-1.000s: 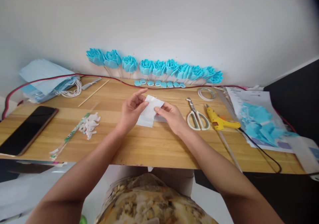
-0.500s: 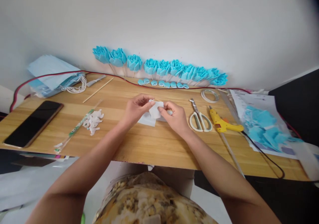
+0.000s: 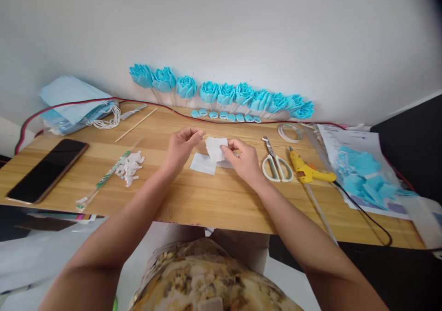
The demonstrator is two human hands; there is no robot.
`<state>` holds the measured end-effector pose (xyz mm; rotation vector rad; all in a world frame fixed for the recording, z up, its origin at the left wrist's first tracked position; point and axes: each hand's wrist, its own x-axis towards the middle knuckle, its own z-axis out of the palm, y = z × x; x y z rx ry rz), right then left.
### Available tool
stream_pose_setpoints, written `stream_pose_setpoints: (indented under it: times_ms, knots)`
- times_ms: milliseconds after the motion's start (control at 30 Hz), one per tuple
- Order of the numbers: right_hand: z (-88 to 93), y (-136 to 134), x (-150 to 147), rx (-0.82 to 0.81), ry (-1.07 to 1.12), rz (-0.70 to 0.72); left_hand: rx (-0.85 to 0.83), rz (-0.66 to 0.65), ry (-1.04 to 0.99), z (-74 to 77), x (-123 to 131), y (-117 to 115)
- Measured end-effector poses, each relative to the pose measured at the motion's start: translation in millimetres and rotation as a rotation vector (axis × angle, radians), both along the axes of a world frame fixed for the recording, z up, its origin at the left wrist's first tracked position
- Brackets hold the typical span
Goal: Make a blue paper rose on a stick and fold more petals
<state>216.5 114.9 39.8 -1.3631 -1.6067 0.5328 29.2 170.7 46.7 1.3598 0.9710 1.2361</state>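
Between the thumb and fingers of my right hand [image 3: 243,156] is a small white piece of paper [image 3: 215,149] with an uneven left edge. My left hand [image 3: 184,145] is just left of the paper and apart from it. Its thumb and fingertips are pinched together; anything in them is too small to make out. Below the held piece, flat white paper pieces [image 3: 203,164] lie on the wooden table [image 3: 214,205], one partly covered by my right hand. Scissors [image 3: 276,163] with white handles lie right of that hand.
A yellow glue gun [image 3: 311,170] and blue petals [image 3: 366,177] are at right. Blue flowers [image 3: 209,91] line the wall behind small blue rolled pieces [image 3: 223,115]. Leftward are white scraps [image 3: 130,168], a green-printed wrapper [image 3: 110,170], a wooden stick [image 3: 136,125] and a phone [image 3: 46,170].
My left hand has come off the held paper and moved a little to the left. More of the piece now shows in my right hand, along with the paper under it.
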Motion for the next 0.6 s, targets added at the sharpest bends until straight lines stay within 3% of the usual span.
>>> stream_pose_setpoints:
  times_ms: [167, 333, 500, 600]
  knots:
    - [-2.3, 0, -1, 0.008, -0.030, -0.002, 0.036, -0.090, 0.035, -7.2, 5, 1]
    - [-5.4, 1, -1, 0.033, -0.043, 0.026, -0.021, -0.083, -0.029, -8.3, 6, 1]
    - [-7.7, 2, 2, 0.027, -0.042, 0.018, -0.030, -0.027, -0.071, 6.9, -3, 3]
    - [-8.7, 4, 3, 0.018, -0.034, 0.005, 0.070, 0.096, 0.001, 23.0, -33, -3]
